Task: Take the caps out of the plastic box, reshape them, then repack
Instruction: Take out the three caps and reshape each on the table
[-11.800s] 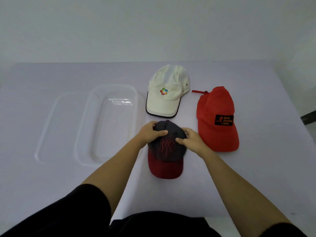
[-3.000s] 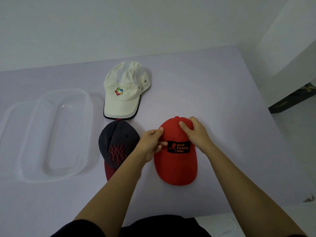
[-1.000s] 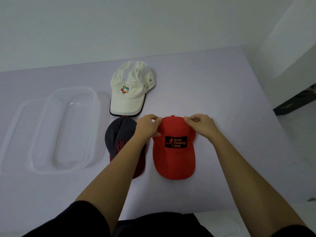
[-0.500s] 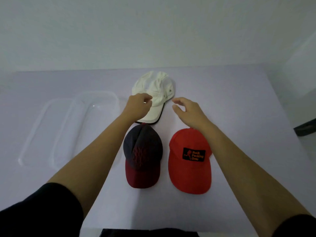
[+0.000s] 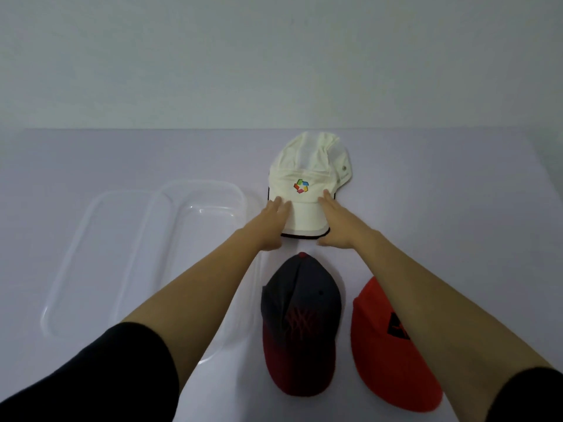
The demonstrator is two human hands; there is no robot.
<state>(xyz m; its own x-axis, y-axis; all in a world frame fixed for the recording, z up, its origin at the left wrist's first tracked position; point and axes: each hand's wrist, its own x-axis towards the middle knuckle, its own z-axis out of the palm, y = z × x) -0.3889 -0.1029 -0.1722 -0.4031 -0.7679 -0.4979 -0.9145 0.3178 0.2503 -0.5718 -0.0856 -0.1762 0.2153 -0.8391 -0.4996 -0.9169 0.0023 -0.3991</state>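
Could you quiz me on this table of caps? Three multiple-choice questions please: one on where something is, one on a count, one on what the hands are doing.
1. Where is the white cap?
A. inside the plastic box
B. on the table, beyond the dark cap
C. stacked on the red cap

2. How many caps are out on the table?
A. two
B. three
C. four

3. What are the left hand and right hand doing?
A. resting on either side of the white cap's brim
B. lifting the box
C. hanging clear of everything

Answers: 1 B, it lies past the dark cap. 2 B, white, dark and red. 3 A, one hand touches each brim edge.
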